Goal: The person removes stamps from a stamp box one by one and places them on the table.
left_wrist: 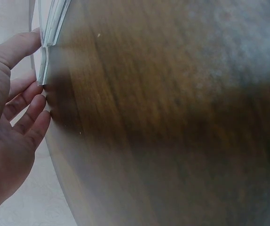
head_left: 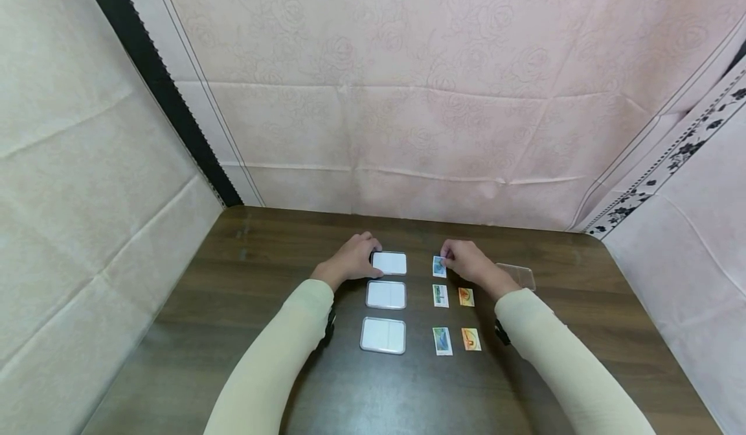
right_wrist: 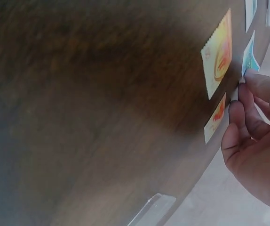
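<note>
My left hand (head_left: pixel 352 259) holds the farthest of the white rectangular cases (head_left: pixel 389 263) by its left end, thumb at the near side and fingers at the far side. In the left wrist view that case (left_wrist: pixel 44 66) shows edge-on beside the fingers. My right hand (head_left: pixel 468 261) pinches a blue stamp (head_left: pixel 438 267) at its right edge, thumb over it in the right wrist view (right_wrist: pixel 250 57). Two other bluish stamps lie nearer in the same column, a middle one (head_left: pixel 440 296) and a near one (head_left: pixel 442 341).
Two more white cases, the middle one (head_left: pixel 386 294) and the near one (head_left: pixel 383 335), line up on the brown wooden table (head_left: pixel 221 344). Two orange stamps lie right of the blue column, one (head_left: pixel 466 296) beyond the other (head_left: pixel 471 339). A clear plastic case (head_left: pixel 522 276) sits behind my right wrist.
</note>
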A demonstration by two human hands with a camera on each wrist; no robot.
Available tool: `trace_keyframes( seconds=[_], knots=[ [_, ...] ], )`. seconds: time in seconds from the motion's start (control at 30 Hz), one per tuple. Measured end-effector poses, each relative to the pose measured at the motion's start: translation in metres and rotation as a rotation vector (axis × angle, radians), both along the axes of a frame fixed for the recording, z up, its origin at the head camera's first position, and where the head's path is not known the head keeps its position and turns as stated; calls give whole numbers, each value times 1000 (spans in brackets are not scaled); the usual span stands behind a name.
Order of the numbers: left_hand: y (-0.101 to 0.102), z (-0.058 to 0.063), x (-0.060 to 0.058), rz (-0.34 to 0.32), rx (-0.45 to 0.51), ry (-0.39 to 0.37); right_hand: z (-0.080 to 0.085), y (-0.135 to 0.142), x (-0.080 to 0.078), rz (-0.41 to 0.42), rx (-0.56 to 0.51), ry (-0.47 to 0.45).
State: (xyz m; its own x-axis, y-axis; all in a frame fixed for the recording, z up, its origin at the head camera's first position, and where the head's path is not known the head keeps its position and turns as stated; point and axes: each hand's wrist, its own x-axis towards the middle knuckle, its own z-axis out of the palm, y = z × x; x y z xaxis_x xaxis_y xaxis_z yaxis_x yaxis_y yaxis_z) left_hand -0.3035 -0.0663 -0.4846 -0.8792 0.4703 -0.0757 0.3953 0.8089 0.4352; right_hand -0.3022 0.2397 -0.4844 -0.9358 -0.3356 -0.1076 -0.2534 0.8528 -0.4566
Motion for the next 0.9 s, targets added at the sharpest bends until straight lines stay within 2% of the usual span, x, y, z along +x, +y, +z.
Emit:
trace_keyframes(
  seconds=[0.23,0.43,0.9],
  knots=[
    [1,0,0,-7,4,4,-1,-2,1,19,64,69],
    [0,0,0,-13,3,2,0,-2,3,34,93,90],
    [0,1,-2,-12,0,-14,16,9,9,34,1,109]
  ],
)
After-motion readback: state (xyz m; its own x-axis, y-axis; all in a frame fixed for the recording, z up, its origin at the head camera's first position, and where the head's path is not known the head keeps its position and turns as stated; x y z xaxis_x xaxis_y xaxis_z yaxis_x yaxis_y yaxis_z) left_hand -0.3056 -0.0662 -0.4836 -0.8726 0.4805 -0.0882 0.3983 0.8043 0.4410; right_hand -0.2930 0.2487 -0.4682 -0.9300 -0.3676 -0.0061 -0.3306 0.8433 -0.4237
